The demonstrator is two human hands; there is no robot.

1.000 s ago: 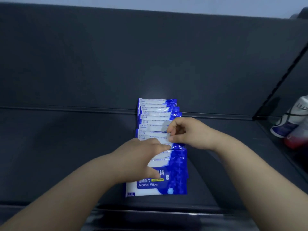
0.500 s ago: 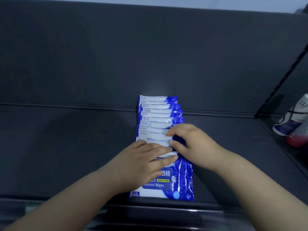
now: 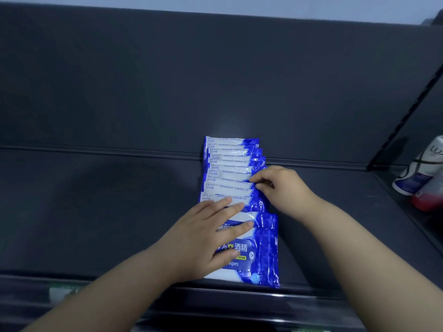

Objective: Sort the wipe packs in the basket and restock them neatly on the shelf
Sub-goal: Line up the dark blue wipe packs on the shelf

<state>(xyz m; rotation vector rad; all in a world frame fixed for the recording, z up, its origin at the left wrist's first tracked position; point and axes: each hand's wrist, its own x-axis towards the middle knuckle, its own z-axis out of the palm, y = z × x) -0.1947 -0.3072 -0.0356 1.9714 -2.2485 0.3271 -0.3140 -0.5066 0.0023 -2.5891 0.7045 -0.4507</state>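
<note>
Head view: alcohol wipe packs (image 3: 230, 168) lie shingled in one row on the dark shelf (image 3: 96, 212). Left hand (image 3: 206, 238), fingers straight, presses the front packs; right hand (image 3: 280, 188) pinches a mid-row pack's blue edge. Nudge edges flush gently with the front pinned, as the film looks slippery.

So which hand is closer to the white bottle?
Right. The right hand pinches the packs at their right edge, nearer the white bottle; the left hand lies flat on them, farther left.
</note>
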